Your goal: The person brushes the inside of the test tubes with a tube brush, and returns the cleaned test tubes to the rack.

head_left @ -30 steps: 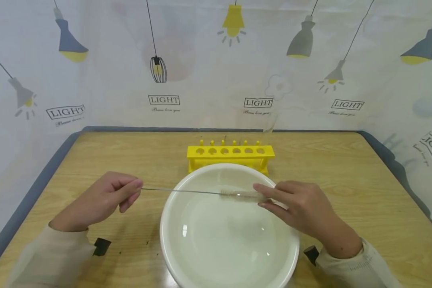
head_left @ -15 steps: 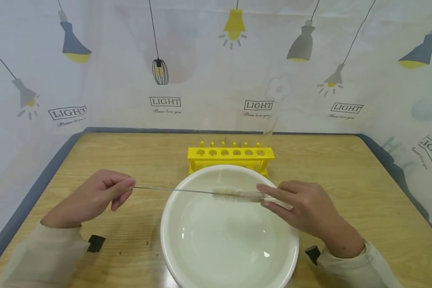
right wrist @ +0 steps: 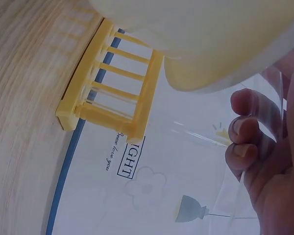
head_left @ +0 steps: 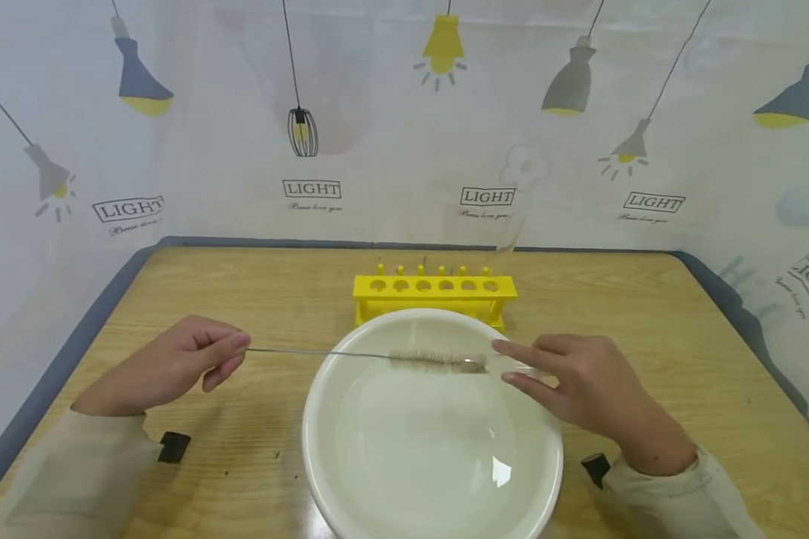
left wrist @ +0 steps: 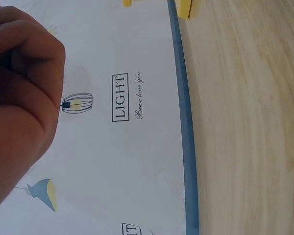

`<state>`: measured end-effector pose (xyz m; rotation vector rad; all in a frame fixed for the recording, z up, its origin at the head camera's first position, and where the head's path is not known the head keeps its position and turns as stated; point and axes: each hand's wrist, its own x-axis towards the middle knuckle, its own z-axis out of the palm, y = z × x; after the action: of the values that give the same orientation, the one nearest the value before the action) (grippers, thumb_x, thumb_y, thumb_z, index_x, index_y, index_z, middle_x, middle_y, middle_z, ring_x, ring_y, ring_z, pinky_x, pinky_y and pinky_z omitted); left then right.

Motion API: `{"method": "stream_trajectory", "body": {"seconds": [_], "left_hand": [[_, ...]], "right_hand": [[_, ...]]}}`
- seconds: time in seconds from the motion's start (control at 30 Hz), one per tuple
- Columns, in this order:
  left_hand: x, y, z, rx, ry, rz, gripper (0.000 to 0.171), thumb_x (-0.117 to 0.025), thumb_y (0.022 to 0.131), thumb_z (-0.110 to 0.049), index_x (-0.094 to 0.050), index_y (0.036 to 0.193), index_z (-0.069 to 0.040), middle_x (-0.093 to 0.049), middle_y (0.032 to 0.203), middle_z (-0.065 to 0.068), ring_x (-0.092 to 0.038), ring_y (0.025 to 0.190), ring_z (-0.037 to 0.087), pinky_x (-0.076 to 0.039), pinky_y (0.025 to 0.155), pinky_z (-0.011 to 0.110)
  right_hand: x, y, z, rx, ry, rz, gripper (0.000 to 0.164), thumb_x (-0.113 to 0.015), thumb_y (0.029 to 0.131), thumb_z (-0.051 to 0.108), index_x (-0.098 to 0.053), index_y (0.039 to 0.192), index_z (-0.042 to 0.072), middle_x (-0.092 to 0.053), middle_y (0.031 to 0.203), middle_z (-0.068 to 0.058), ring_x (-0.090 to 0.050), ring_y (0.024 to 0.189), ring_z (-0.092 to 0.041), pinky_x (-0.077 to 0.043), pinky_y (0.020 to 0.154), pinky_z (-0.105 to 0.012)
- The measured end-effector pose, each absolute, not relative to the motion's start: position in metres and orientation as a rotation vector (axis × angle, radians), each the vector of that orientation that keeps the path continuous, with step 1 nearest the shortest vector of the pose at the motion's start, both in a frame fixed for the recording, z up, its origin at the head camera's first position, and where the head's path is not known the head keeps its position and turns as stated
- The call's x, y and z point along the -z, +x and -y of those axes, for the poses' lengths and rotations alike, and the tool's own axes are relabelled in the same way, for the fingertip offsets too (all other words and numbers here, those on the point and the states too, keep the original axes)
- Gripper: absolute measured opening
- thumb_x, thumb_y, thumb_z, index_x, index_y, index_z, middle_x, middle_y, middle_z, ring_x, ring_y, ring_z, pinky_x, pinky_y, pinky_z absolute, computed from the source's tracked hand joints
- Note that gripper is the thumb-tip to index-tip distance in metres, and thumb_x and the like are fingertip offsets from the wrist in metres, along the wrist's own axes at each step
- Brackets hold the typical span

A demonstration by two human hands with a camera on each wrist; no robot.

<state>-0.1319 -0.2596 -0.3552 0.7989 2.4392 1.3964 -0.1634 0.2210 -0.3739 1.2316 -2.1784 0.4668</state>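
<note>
A test tube brush [head_left: 421, 358] lies level above the white basin [head_left: 313, 449]. The left hand [head_left: 192, 363] pinches its thin wire handle between thumb and fingers, left of the basin. Most of the bristles show, with their right end at the mouth of a clear test tube [head_left: 492, 365]. Over the basin's right rim, the right hand [head_left: 583, 385] holds that tube between thumb and fingers. In the right wrist view the transparent tube [right wrist: 267, 115] passes among the fingers. The left wrist view shows only the curled hand [left wrist: 27, 83]; the brush is hidden there.
A yellow test tube rack [head_left: 438, 287] stands just behind the basin, with a row of round holes. Water appears to fill part of the basin. The wooden table [head_left: 243, 284] is enclosed by a lamp-printed cloth [head_left: 391, 150].
The left hand has moved left, drawing the brush with it, so more bristles show outside the tube. The right hand has shifted slightly right with the tube.
</note>
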Motion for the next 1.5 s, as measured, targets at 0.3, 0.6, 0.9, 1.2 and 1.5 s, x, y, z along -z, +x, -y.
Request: {"method": "stream_trajectory", "body": {"seconds": [0.3, 0.6, 0.9, 1.2, 1.5], "left_hand": [[0.356, -0.136, 0.264, -1.375, 0.816, -2.439, 0.042, -0.036, 0.109, -0.008, -0.049, 0.068, -0.011, -0.044, 0.056, 0.006, -0.039, 0.049, 0.020, -0.037, 0.048, 0.031], [0.357, -0.140, 0.272, -1.327, 0.719, -2.465, 0.043, -0.037, 0.110, -0.015, -0.048, 0.069, -0.012, -0.043, 0.057, 0.006, -0.039, 0.051, 0.022, -0.037, 0.050, 0.034], [0.360, -0.145, 0.257, -1.332, 0.711, -2.316, 0.044, -0.038, 0.110, -0.019, -0.048, 0.070, -0.004, -0.038, 0.056, 0.015, -0.031, 0.045, 0.018, -0.034, 0.044, 0.033], [0.352, -0.128, 0.231, -1.013, 0.473, -2.672, 0.038, -0.045, 0.106, -0.041, -0.059, 0.080, -0.017, -0.052, 0.064, -0.003, -0.039, 0.050, 0.007, -0.041, 0.050, 0.027], [0.349, -0.119, 0.216, -0.889, 0.501, -2.929, 0.018, -0.054, 0.104, -0.028, -0.064, 0.090, -0.023, -0.055, 0.067, -0.011, -0.049, 0.056, 0.006, -0.045, 0.054, 0.024]], "right_hand": [[0.372, -0.168, -0.228, -0.464, 1.223, 2.213, 0.045, -0.051, 0.101, 0.054, -0.076, 0.116, 0.020, -0.057, 0.066, 0.008, -0.041, 0.050, 0.003, -0.034, 0.045, -0.011], [0.372, -0.171, -0.236, -0.459, 1.134, 2.297, 0.047, -0.051, 0.100, 0.055, -0.075, 0.117, 0.017, -0.058, 0.065, 0.008, -0.041, 0.051, 0.005, -0.035, 0.045, -0.012], [0.370, -0.159, -0.232, -0.645, 1.040, 2.264, 0.039, -0.057, 0.100, 0.045, -0.072, 0.122, 0.016, -0.059, 0.072, 0.008, -0.038, 0.057, 0.001, -0.035, 0.049, -0.011], [0.345, -0.165, -0.204, -0.884, 1.113, 2.142, 0.039, -0.062, 0.084, 0.002, -0.067, 0.123, 0.003, -0.065, 0.083, 0.001, -0.056, 0.073, -0.007, -0.048, 0.069, -0.012], [0.316, -0.181, -0.180, -0.928, 1.136, 2.154, 0.055, -0.073, 0.080, -0.009, -0.059, 0.132, 0.002, -0.072, 0.097, -0.005, -0.068, 0.090, -0.019, -0.049, 0.092, -0.011]]}}
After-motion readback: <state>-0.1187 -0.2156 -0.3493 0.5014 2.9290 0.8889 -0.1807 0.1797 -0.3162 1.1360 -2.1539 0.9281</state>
